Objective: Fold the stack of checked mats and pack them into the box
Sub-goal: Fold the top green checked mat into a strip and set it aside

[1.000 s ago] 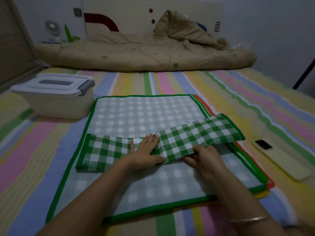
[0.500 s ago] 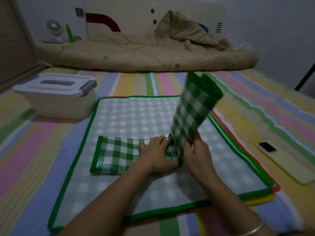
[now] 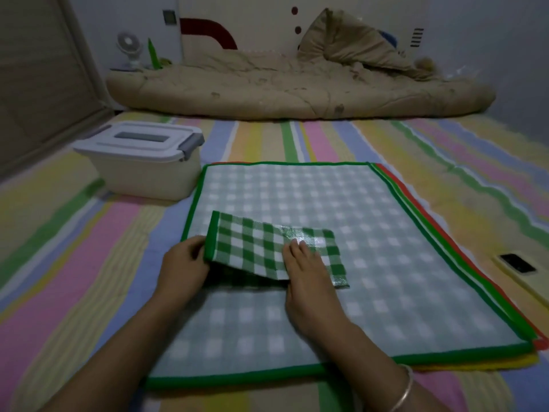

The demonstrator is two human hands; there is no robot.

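A folded green-and-white checked mat [image 3: 258, 248] lies on top of the flat stack of checked mats [image 3: 371, 233], left of the stack's middle. My left hand [image 3: 182, 267] grips the folded mat's left, green-bordered edge, fingers curled round it. Flat on the folded mat's top lies my right hand [image 3: 303, 269], its straight fingers pressing the fold down. Left of the stack stands the cream plastic box [image 3: 148, 168], its white lid with grey latches closed.
Everything sits on a bed with a pastel striped sheet [image 3: 89, 248]. A rolled beige quilt [image 3: 297, 87] lies across the far end. A phone [image 3: 517, 263] rests on the sheet right of the stack. Red and yellow mat edges [image 3: 537, 346] peek out under the stack.
The right half of the long folded strip was swung up and over to the left, and now lies on the left half. My left hand moved to the left edge; my right hand now presses the top.
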